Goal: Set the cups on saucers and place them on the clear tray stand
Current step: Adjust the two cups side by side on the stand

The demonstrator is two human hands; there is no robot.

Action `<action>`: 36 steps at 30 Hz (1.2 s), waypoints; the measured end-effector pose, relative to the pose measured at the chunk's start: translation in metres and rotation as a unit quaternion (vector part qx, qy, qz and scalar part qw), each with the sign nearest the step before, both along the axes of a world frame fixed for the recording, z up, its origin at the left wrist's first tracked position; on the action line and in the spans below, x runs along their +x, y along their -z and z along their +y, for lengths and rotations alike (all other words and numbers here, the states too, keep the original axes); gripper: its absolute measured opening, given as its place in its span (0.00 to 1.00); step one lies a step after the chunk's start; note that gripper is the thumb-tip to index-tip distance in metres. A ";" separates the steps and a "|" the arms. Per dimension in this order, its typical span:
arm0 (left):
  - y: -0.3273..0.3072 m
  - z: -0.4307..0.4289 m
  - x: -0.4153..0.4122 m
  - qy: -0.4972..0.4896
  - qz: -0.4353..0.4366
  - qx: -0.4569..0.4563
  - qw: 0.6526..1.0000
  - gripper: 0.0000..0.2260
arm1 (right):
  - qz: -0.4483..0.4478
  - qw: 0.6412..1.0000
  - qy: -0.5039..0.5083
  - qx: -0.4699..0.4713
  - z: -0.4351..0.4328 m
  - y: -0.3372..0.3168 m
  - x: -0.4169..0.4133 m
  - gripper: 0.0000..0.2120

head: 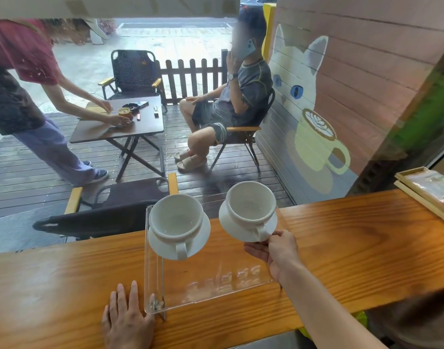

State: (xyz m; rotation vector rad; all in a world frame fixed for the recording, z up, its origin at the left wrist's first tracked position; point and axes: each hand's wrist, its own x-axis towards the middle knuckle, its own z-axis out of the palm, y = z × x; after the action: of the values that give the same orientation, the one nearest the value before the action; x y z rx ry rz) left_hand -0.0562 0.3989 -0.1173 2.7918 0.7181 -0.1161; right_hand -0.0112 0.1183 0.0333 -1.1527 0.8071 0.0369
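Both hands are apart. Right hand [273, 250] pinches the rim of a saucer [243, 229] with a white cup [250, 204] on it, at the right end of the clear tray stand [206, 285]. Left hand [126, 321] lies flat and open on the wooden counter [354, 248]. Another cup [175, 220] sits on its saucer [198, 239] on the stand's left side.

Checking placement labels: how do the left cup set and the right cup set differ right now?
1. The left cup set stands free on the clear tray stand; the right cup set has its saucer pinched by the right hand.
2. The left one sits level; the right one looks tilted, near the stand's right edge.
3. The left hand touches neither, lying flat on the counter.

Shared: both are empty white cups on white saucers, handles toward the camera.
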 end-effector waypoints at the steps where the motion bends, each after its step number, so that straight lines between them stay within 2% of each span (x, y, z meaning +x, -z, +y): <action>1: 0.000 0.000 0.000 -0.001 0.002 -0.004 1.000 0.29 | -0.001 1.000 0.001 -0.002 0.000 0.000 0.000 0.09; 20: -0.007 0.001 -0.005 0.022 0.012 -0.029 0.999 0.30 | 0.014 0.999 -0.027 -0.016 -0.004 -0.004 -0.001 0.07; 36: -0.006 0.002 -0.007 0.040 0.005 -0.025 0.999 0.30 | 0.013 0.999 -0.031 -0.024 -0.007 -0.004 -0.002 0.10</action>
State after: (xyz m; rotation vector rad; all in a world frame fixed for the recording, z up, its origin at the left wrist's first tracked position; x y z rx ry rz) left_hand -0.0628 0.4006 -0.1117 2.7734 0.5977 -0.1601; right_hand -0.0134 0.1108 0.0368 -1.2243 0.7989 0.0856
